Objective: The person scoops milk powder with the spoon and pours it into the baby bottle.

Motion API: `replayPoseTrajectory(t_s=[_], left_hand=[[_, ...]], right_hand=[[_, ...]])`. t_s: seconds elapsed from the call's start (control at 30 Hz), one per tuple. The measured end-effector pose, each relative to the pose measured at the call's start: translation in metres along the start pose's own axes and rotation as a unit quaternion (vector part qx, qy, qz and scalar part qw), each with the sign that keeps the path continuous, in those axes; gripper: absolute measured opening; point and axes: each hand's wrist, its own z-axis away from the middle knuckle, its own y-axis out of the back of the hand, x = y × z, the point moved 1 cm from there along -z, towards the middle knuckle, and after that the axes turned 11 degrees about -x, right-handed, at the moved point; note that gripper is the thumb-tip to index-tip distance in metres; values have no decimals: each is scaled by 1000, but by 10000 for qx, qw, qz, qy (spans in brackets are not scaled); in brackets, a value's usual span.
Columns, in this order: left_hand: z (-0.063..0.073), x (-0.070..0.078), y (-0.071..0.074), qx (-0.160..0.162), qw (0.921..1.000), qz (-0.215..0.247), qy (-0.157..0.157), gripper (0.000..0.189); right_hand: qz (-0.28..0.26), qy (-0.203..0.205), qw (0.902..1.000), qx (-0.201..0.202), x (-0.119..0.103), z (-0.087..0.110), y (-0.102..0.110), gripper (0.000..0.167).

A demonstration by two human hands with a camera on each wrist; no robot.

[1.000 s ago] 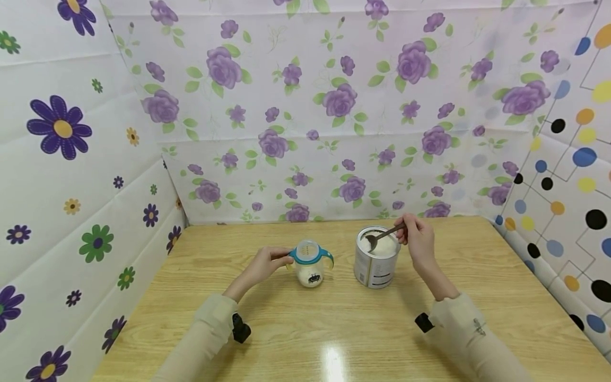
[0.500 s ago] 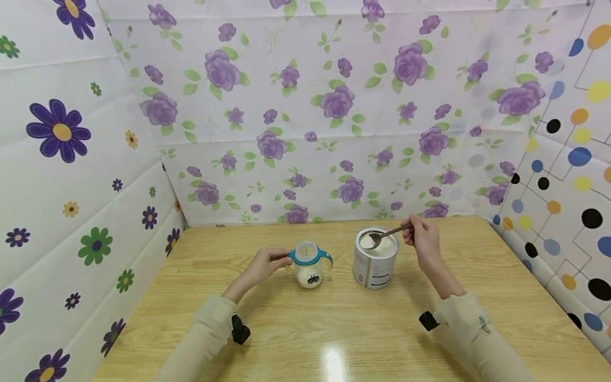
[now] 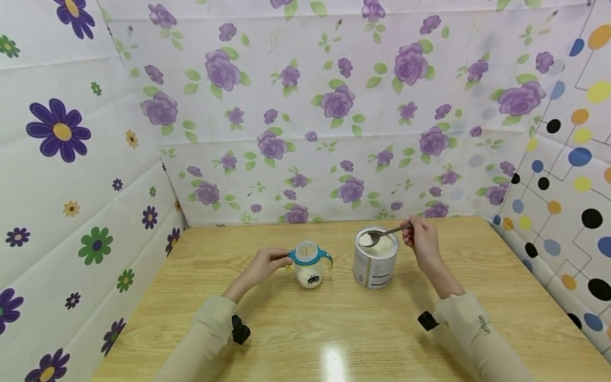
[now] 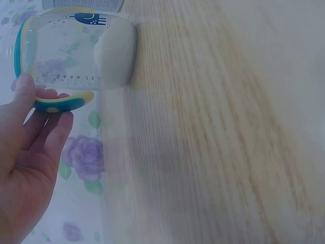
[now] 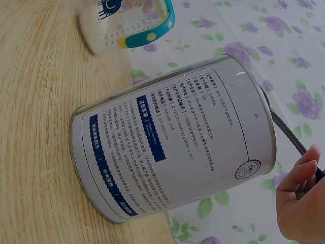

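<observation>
A clear baby bottle with a blue collar and two side handles stands upright on the table, white powder in its lower part. My left hand pinches the bottle's left handle between thumb and fingers. To the right stands an open milk powder can, nearly full of white powder. My right hand holds a dark spoon by its handle end; the bowl is over the powder inside the can's rim. In the right wrist view the can hides the spoon's bowl.
The wooden table runs to a floral cloth along the back. Patterned cloths also hang at left and right. A black wrist camera sits under each sleeve cuff.
My right hand has shifted slightly right and the spoon's bowl has tilted and moved a little within the can's mouth. The left hand and bottle stay in place.
</observation>
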Motion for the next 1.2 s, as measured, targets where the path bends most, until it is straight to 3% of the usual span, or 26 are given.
replayPoseTrajectory(t_s=[0.3, 0.8, 1.2], left_hand=[[0, -1, 0, -6, 10000, 52, -35, 34], [0, 0, 1, 16, 10000, 16, 36, 36], [1, 2, 0, -3, 10000, 9, 67, 36]], right_hand=[[-70, -68, 9999, -113, -11, 7, -9, 38], [-210, 44, 9998, -6, 1, -4, -9, 39], [-239, -101, 9997, 33, 1, -5, -15, 40]])
